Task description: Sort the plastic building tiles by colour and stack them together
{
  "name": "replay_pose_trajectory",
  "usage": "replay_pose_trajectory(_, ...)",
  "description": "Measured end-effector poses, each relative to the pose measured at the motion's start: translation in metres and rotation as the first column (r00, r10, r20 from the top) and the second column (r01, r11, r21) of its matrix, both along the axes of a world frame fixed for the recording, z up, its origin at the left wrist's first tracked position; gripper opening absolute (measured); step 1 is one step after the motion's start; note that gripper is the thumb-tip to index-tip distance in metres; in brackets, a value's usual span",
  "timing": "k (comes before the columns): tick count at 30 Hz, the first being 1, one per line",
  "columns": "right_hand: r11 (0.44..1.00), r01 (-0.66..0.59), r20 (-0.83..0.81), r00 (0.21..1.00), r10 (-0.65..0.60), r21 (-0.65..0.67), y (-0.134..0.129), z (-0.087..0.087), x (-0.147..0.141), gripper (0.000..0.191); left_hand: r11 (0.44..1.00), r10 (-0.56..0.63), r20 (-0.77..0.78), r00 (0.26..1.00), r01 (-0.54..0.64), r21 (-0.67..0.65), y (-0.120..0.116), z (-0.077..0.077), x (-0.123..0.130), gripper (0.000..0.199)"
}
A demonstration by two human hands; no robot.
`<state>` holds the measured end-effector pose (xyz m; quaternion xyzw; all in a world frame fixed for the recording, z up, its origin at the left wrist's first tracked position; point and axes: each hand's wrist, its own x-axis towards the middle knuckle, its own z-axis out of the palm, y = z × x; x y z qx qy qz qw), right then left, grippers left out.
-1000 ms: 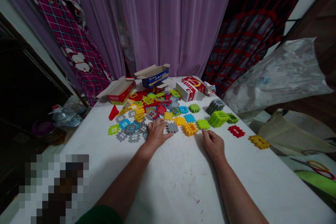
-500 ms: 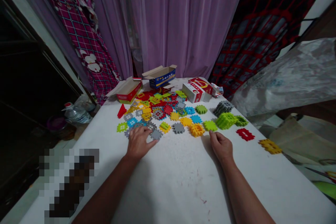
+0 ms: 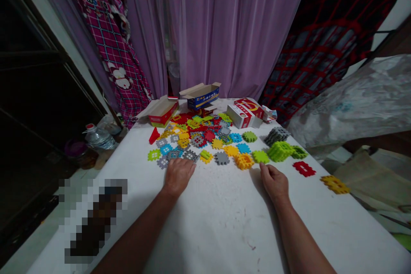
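Note:
On the white table, my left hand point(image 3: 179, 175) is palm down at the near edge of the grey pieces point(image 3: 190, 156), its fingers curled; whatever lies under it is hidden. My right hand point(image 3: 275, 182) rests with bent fingers, thumb and index tip together, just below a flat lime green piece point(image 3: 260, 156). Nothing shows clearly between its fingers. Between the hands lie a grey piece point(image 3: 221, 158) and a stack of orange pieces point(image 3: 244, 161). A mixed heap of red, yellow, green and blue pieces point(image 3: 208, 135) spreads behind them.
Open boxes, one red point(image 3: 163, 114) and one blue point(image 3: 203, 96), stand at the back beside a red and white box point(image 3: 245, 113). To the right are a green stack point(image 3: 280, 151), a grey stack point(image 3: 275, 135), a red piece point(image 3: 304, 169) and yellow pieces point(image 3: 335, 184).
The view has shifted slightly. My left hand has closed its spread fingers, and the solid grey piece beside its thumb is now out of sight. My right hand keeps its pose.

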<state>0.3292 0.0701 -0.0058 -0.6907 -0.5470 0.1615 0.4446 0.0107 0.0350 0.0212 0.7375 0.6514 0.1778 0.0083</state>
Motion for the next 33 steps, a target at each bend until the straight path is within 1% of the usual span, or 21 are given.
replay_pose_trajectory(2,1.000,0.000,0.004,1.000,0.000,-0.007,0.000,0.000,0.000,0.058,0.996,0.078,0.048,0.996,-0.076,-0.043,0.002,-0.001,-0.001,0.033)
replay_pose_trajectory(4,1.000,-0.001,0.009,1.000,0.001,-0.009,0.000,0.000,0.000,0.057,0.982,0.166,0.157,0.973,-0.148,-0.118,0.003,-0.002,-0.002,0.035)
replay_pose_trajectory(6,1.000,-0.003,0.007,1.000,0.003,-0.004,0.000,0.000,0.000,0.056,0.962,0.229,0.265,0.937,-0.176,-0.208,0.004,-0.002,-0.003,0.034)
replay_pose_trajectory(7,1.000,-0.002,0.005,1.000,0.002,0.001,0.000,0.001,0.000,0.056,0.953,0.245,0.282,0.928,-0.178,-0.243,0.004,-0.001,-0.002,0.032)
replay_pose_trajectory(9,1.000,-0.002,0.000,1.000,0.002,0.009,0.000,0.001,0.000,0.057,0.942,0.252,0.229,0.940,-0.183,-0.282,0.004,0.002,0.000,0.028)
replay_pose_trajectory(11,1.000,-0.002,-0.003,1.000,0.002,0.010,0.000,0.001,-0.001,0.057,0.939,0.238,0.146,0.960,-0.189,-0.289,0.004,0.006,0.002,0.025)
replay_pose_trajectory(12,1.000,-0.003,-0.003,1.000,0.003,0.006,0.000,0.002,-0.001,0.057,0.939,0.232,0.128,0.964,-0.188,-0.288,0.003,0.007,0.004,0.025)
replay_pose_trajectory(16,1.000,-0.005,0.002,1.000,0.005,-0.004,0.001,0.002,0.000,0.056,0.952,0.189,0.184,0.965,-0.134,-0.275,0.000,0.009,0.004,0.023)
replay_pose_trajectory(19,1.000,-0.007,0.006,1.000,0.007,-0.014,0.001,0.002,0.000,0.056,0.967,0.107,0.164,0.981,-0.064,-0.247,-0.004,0.013,0.000,0.025)
replay_pose_trajectory(21,1.000,-0.006,0.007,1.000,0.006,-0.019,0.001,0.003,0.000,0.055,0.963,0.032,0.132,0.991,0.005,-0.268,-0.006,0.016,-0.005,0.035)
replay_pose_trajectory(24,1.000,-0.005,0.003,1.000,0.005,-0.018,0.000,0.003,0.000,0.054,0.940,-0.051,0.102,0.993,0.083,-0.330,-0.007,0.020,-0.010,0.053)
replay_pose_trajectory(26,1.000,-0.004,0.004,1.000,0.004,-0.018,0.000,0.003,0.000,0.053,0.935,-0.065,0.084,0.994,0.090,-0.344,-0.006,0.021,-0.013,0.053)
replay_pose_trajectory(29,1.000,-0.010,0.006,1.000,0.010,-0.015,0.000,0.002,0.000,0.054,0.941,-0.062,0.062,0.996,0.079,-0.328,-0.005,0.020,-0.012,0.044)
replay_pose_trajectory(33,1.000,-0.018,0.009,1.000,0.018,-0.009,0.001,0.001,0.001,0.054,0.957,-0.014,0.006,1.000,0.015,-0.291,-0.009,0.019,-0.003,0.035)
